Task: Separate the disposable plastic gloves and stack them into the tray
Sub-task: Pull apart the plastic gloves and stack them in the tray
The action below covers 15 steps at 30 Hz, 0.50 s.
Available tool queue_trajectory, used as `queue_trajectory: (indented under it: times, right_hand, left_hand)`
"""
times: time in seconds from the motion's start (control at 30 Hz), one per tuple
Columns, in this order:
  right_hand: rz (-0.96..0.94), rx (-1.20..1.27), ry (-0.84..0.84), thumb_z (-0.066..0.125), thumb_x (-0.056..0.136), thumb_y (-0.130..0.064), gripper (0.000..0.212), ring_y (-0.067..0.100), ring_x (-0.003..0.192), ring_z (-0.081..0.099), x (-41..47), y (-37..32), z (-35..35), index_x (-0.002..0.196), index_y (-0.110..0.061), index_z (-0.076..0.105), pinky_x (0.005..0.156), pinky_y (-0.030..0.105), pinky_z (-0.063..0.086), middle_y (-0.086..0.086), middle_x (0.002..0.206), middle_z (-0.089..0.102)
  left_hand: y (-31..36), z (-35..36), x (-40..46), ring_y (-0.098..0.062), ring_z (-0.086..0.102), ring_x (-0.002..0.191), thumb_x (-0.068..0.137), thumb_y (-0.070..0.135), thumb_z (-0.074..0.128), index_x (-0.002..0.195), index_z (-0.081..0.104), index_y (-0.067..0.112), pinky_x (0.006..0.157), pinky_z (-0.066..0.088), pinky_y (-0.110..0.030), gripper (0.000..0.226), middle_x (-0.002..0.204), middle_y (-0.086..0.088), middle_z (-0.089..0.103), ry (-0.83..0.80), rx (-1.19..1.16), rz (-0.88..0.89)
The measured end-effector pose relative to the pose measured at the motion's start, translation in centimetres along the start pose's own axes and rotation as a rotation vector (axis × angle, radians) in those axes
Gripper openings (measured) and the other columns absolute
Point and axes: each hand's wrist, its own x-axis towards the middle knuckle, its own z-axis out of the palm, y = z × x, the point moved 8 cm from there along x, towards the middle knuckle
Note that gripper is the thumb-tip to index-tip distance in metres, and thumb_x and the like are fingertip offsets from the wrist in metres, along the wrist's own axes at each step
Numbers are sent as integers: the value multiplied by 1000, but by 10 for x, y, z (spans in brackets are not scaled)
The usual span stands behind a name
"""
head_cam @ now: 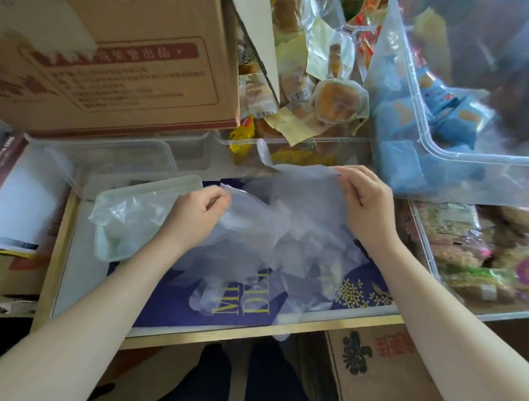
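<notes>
A clear plastic glove is stretched between my hands above a loose pile of gloves lying on a dark blue printed sheet. My left hand pinches its left edge; my right hand pinches its upper right edge. To the left, a small translucent tray holds several crumpled clear gloves. The glove's fingers hang down toward the front edge of the surface.
A wooden-framed board carries the blue sheet. A large cardboard box stands behind at left. Clear bins of wrapped snacks are at the back, and another bin at right. A carton sits on the floor.
</notes>
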Motion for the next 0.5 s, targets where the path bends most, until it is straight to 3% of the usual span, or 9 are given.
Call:
queue_trajectory:
  times: [0.1,0.17,0.27,0.37,0.43,0.5]
  right_hand:
    - [-56,82,-87,46,86,4,23,-1,76,56,3,-33,0,92,-1,67,70,14,43,-10,84,61]
    - [-119,59,-216,52,87,-7,17,-1,68,54,1,-59,8,89,-7,69,64,18,43,-17,77,59]
    - [-161,103,-503,64,82,-27,15,-6,54,49,-9,-107,29,79,-16,73,55,13,37,-28,61,54]
    - [-61,268,-830,73,79,-15,3,-6,57,56,-27,-143,56,78,-13,75,57,8,38,-26,61,60]
    - [-20,288,-855,73,80,-13,2,-2,61,58,-29,-155,69,80,-14,75,59,11,41,-20,65,63]
    - [23,336,-687,72,80,-15,3,3,64,55,-20,-158,75,78,-17,73,63,18,43,-10,71,65]
  left_hand:
    - [-2,-28,2,-23,53,75,96,17,47,84,63,16,61,33,-26,20,78,-7,62,131,-19,-2]
    - [-9,-48,5,-24,55,76,97,18,46,89,65,11,62,32,-28,22,79,-9,63,208,-43,-26]
    - [-19,-66,15,-20,51,74,98,19,44,87,62,14,67,36,-28,21,79,-7,60,231,-107,-57]
    - [-11,-73,22,-19,51,82,98,18,44,83,60,15,74,36,-29,22,85,-8,60,207,-186,-30]
    - [5,-73,20,-15,53,81,97,19,45,82,63,19,75,38,-28,23,84,-3,64,169,-214,23]
    - [23,-70,10,-3,52,69,97,20,46,81,64,22,66,39,-23,25,69,14,63,109,-276,76]
